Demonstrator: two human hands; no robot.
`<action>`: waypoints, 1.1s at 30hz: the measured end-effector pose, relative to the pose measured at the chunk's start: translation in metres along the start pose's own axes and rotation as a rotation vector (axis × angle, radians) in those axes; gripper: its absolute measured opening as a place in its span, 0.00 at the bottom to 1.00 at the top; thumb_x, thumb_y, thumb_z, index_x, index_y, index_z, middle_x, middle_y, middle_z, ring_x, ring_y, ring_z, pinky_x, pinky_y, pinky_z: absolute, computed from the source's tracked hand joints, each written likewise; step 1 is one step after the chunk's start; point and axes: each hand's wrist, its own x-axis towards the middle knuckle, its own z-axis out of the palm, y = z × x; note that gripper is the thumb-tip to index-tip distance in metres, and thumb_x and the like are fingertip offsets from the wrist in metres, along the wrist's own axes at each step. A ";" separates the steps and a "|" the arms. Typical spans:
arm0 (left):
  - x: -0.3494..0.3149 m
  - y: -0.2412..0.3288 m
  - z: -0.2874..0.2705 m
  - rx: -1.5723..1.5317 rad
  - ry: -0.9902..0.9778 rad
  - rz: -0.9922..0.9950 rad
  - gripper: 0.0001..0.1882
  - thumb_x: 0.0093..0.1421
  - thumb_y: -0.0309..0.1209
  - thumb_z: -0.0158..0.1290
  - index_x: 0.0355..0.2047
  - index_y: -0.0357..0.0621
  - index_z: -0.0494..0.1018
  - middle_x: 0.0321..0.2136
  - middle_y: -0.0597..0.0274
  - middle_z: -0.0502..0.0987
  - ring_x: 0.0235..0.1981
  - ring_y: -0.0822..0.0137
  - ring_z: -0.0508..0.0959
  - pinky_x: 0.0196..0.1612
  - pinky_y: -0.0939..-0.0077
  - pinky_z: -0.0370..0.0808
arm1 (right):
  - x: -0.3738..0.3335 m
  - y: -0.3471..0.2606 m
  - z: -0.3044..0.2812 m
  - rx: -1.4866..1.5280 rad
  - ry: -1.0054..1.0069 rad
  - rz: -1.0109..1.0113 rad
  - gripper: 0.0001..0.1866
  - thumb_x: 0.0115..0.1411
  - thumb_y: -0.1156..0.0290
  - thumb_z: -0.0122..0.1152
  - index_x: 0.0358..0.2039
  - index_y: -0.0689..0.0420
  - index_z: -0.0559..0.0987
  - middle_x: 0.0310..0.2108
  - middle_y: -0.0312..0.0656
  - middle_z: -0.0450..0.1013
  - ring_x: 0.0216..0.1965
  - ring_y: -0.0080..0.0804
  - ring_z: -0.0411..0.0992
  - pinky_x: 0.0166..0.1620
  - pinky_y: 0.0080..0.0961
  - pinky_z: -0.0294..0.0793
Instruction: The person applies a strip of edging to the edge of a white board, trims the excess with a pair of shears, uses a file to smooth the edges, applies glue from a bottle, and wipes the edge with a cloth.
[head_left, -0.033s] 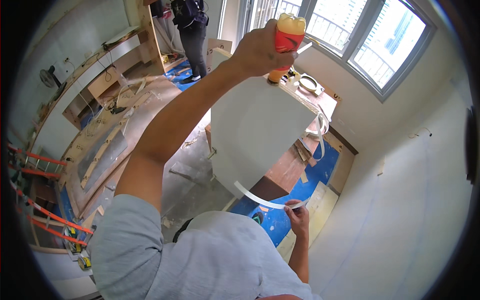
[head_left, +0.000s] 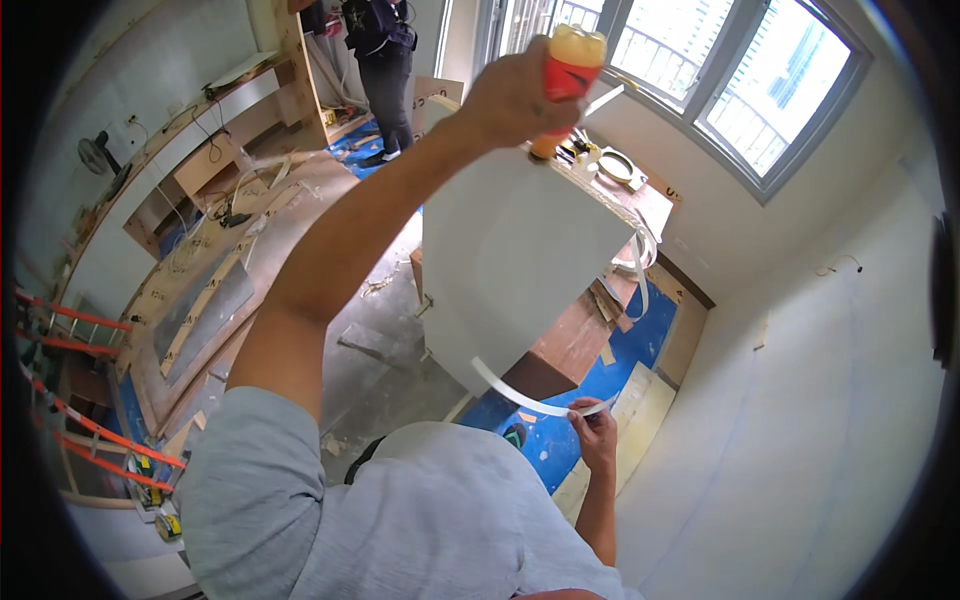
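Note:
My left hand [head_left: 512, 98] is raised and wrapped round a plastic bottle [head_left: 573, 80] with a red label and yellowish contents. The bottle is upside down, its narrow neck close to the far edge of a white panel [head_left: 520, 260]; whether it touches is unclear. Low on the right, my right hand [head_left: 597, 435] pinches a thin white edging strip [head_left: 525, 400] between thumb and fingers. The strip curves leftward, and its free end overlaps the panel's near corner in the view.
A reddish-brown box [head_left: 565, 350] lies beside the panel, over blue floor sheeting [head_left: 645, 335]. A strip coil [head_left: 643, 245] hangs at the panel's right corner, near a tape roll [head_left: 618, 168]. Boards [head_left: 205, 310] and an orange ladder [head_left: 95, 430] are leftward. Another person [head_left: 385, 85] stands behind.
My left hand and the bottle have shifted slightly left along the panel's far edge. The strip's free end has moved a little; my right hand stays almost in place.

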 end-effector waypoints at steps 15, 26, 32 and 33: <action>-0.163 -0.136 -0.165 -0.479 0.458 -0.256 0.16 0.62 0.41 0.64 0.43 0.44 0.78 0.36 0.65 0.81 0.36 0.73 0.82 0.39 0.74 0.81 | 0.050 -0.031 0.134 -0.103 -0.123 -0.307 0.15 0.70 0.77 0.54 0.57 0.61 0.76 0.38 0.39 0.76 0.38 0.24 0.74 0.44 0.26 0.76; -0.343 -0.062 -0.079 -0.417 0.507 -0.505 0.14 0.61 0.31 0.67 0.43 0.39 0.76 0.36 0.64 0.81 0.36 0.71 0.80 0.43 0.75 0.77 | 0.075 -0.091 0.272 0.011 -0.280 -0.345 0.08 0.70 0.76 0.59 0.48 0.59 0.74 0.59 0.51 0.75 0.38 0.15 0.68 0.41 0.17 0.70; -0.356 -0.094 -0.099 -0.185 0.543 -0.570 0.21 0.58 0.32 0.69 0.46 0.39 0.73 0.36 0.62 0.81 0.37 0.70 0.81 0.45 0.73 0.78 | 0.070 -0.092 0.294 0.089 -0.341 -0.364 0.06 0.69 0.77 0.58 0.46 0.57 0.75 0.57 0.47 0.77 0.27 0.12 0.61 0.29 0.15 0.66; -0.359 -0.101 -0.104 -0.147 0.556 -0.588 0.22 0.57 0.32 0.69 0.47 0.39 0.73 0.37 0.62 0.81 0.38 0.70 0.81 0.45 0.73 0.78 | 0.068 -0.093 0.295 0.046 -0.350 -0.351 0.06 0.69 0.77 0.58 0.45 0.57 0.75 0.56 0.46 0.78 0.27 0.12 0.62 0.29 0.14 0.66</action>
